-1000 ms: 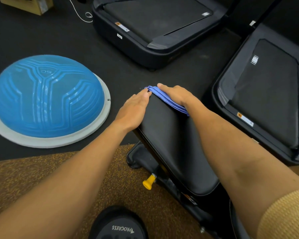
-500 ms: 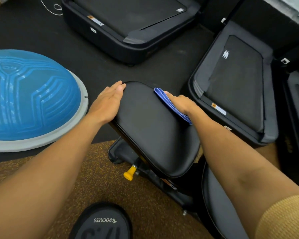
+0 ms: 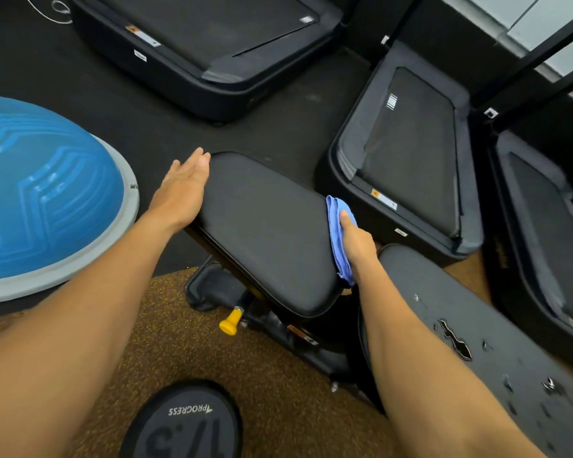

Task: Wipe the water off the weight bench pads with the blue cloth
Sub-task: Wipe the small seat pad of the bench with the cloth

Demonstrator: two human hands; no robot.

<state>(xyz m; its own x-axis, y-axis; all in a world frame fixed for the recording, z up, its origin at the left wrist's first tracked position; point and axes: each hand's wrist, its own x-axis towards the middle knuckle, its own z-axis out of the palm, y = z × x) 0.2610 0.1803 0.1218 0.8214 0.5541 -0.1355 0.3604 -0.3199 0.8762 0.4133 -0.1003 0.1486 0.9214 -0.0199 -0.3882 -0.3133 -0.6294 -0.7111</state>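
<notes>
The black seat pad (image 3: 262,226) of the weight bench lies in the middle of the view. My left hand (image 3: 182,190) rests flat on its far left edge, fingers together and holding nothing. My right hand (image 3: 356,241) presses the folded blue cloth (image 3: 336,236) against the pad's right side edge. The longer back pad (image 3: 477,325) runs to the lower right, with water drops and small puddles (image 3: 454,338) on its surface.
A blue balance dome (image 3: 40,200) on a grey ring sits on the left floor. Black treadmill decks stand behind (image 3: 205,38) and to the right (image 3: 411,153). A yellow adjuster knob (image 3: 230,322) sticks out under the seat. A black weight plate (image 3: 182,421) lies near my feet.
My right hand slid the cloth from the seat pad's far end along its right edge toward me. My view shifted right, bringing the wet back pad into sight. My left hand stayed on the left edge.
</notes>
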